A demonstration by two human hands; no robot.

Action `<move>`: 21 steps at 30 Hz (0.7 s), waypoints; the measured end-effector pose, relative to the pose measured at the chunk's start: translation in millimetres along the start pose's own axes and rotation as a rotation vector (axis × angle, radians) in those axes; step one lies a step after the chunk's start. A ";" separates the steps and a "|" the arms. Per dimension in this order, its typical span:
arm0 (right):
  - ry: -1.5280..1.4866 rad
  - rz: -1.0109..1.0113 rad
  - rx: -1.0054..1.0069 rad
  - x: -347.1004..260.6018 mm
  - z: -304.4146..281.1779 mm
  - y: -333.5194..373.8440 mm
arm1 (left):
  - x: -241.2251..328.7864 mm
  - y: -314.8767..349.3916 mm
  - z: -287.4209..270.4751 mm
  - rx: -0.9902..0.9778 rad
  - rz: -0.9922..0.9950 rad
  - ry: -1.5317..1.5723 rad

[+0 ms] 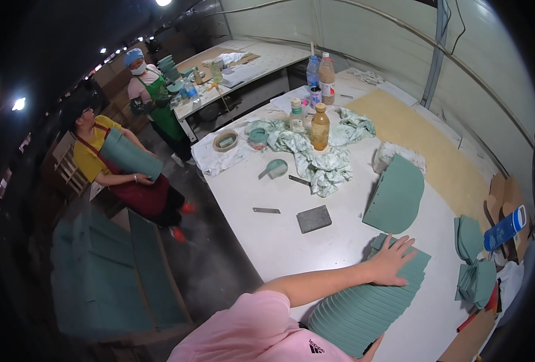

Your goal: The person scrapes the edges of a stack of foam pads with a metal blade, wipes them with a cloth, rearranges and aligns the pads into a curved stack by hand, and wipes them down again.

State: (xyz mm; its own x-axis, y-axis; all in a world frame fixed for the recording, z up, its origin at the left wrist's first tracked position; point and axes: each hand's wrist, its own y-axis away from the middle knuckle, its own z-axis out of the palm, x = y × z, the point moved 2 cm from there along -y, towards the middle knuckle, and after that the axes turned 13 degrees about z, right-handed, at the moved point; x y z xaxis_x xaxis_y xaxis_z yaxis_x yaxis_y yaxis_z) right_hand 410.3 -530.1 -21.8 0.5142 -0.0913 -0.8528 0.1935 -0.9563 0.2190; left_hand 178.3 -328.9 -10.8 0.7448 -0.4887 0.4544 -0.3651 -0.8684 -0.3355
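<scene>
A fanned stack of thin green panels [352, 317] lies at the near right of the white table, its edges stepped like shingles. My left hand [394, 262] rests on the far end of this stack, palm down with the fingers spread. At the stack's near edge, a small part of my right hand [373, 350] shows beside the panels; most of its fingers are hidden. Just beyond my left hand, a single green panel [397, 196] with a rounded edge leans on a white wrapped block [400, 158].
On the table [291, 250] lie a dark grey block [314, 219], a metal strip [266, 210], crumpled cloths [321, 163] and bottles [320, 128]. Curved green pieces [477, 280] and a blue bottle [504, 229] are at right. Left, a co-worker carries green panels [129, 154]; another person stands behind.
</scene>
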 end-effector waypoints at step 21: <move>1.034 -0.294 0.111 -45.4 14.8 -26.8 | 19.6 -6.7 4.5 -0.087 -0.014 0.000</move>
State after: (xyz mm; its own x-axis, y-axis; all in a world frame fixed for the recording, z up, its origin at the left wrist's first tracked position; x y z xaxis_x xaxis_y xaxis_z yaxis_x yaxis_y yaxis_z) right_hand 369.4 -504.5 4.0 0.9264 0.3744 -0.0406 0.3740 -0.9273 -0.0173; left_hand 197.9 -332.3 -3.3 0.7500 -0.4763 0.4590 -0.4016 -0.8792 -0.2563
